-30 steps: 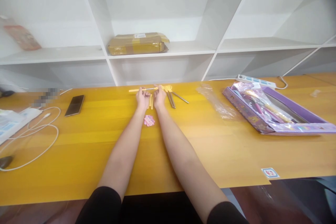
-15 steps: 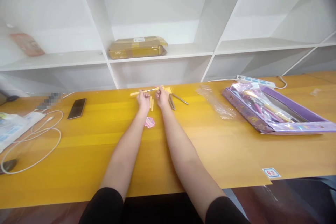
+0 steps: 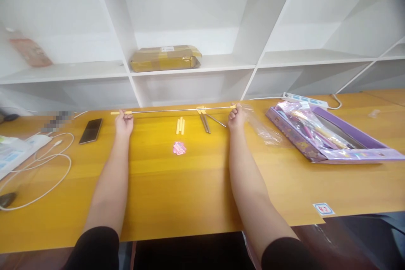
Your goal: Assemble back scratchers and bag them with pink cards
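A telescopic back scratcher (image 3: 177, 111) is stretched out long and level between my two hands, its thin metal rod drawn taut. My left hand (image 3: 124, 123) is closed on its yellow handle. The fingers of my right hand (image 3: 236, 117) wrap the yellow head at the other end and mostly hide it. Below the rod lie several yellow handle tubes (image 3: 180, 126) side by side, and a small pile of pink labels (image 3: 179, 148). Other yellow claw heads (image 3: 201, 109) with metal rods (image 3: 205, 123) rest on the table near the middle.
To the right, a purple box (image 3: 373, 139) holds plastic-wrapped items, beside a clear plastic wrapper (image 3: 264, 128). A phone (image 3: 90, 131), a white cable (image 3: 72, 164) and a power strip (image 3: 23, 152) lie left. A taped carton (image 3: 164, 59) sits on the shelf behind.
My hands have moved far apart, left hand leftward and right hand rightward. The back scratcher between them has been pulled out from short to long.
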`<state>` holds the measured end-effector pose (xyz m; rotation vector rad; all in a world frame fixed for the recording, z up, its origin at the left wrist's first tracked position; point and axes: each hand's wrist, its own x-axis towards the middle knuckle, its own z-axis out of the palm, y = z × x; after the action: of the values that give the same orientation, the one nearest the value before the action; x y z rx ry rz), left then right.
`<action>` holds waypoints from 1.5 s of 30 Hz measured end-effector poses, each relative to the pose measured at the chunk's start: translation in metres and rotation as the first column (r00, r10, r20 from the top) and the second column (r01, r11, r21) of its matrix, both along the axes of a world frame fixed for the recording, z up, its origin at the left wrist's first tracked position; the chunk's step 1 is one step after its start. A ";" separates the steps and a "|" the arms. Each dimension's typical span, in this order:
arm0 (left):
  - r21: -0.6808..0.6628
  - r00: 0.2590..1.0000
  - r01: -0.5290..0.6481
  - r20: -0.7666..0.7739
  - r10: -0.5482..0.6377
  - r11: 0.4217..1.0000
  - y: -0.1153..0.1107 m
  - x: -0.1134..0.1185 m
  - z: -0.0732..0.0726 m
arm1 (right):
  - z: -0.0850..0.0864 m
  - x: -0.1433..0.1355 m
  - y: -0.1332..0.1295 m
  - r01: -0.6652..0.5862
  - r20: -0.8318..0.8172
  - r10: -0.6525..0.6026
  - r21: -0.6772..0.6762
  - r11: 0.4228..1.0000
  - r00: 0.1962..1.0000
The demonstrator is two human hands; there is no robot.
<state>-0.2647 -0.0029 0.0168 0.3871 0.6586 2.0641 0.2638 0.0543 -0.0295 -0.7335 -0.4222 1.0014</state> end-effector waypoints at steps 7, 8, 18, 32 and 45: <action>-0.048 0.998 -0.002 0.068 0.005 0.999 0.002 0.008 -0.004 | -0.005 0.003 0.007 0.023 -0.041 -0.026 -0.077 0.997 0.999; -0.054 0.997 -0.002 0.070 0.006 0.999 0.002 0.007 -0.004 | -0.006 0.003 0.008 0.023 -0.041 -0.026 -0.080 0.997 0.999; -0.081 0.995 0.066 0.083 -0.060 0.994 0.004 0.002 -0.010 | -0.010 0.005 0.013 0.053 -0.051 -0.058 -0.096 0.994 0.997; -0.111 0.986 0.155 0.074 -0.148 0.982 0.002 0.011 -0.010 | -0.011 0.002 0.016 0.083 -0.062 -0.090 -0.114 0.990 0.994; -0.157 0.990 0.123 -0.044 -0.131 0.980 0.006 0.002 -0.019 | -0.004 -0.007 0.013 0.127 0.020 -0.125 -0.166 0.978 0.992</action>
<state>-0.2624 0.0029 -0.0021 0.3868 0.8000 1.8731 0.2567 0.0678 -0.0335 -0.9053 -0.2978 0.9211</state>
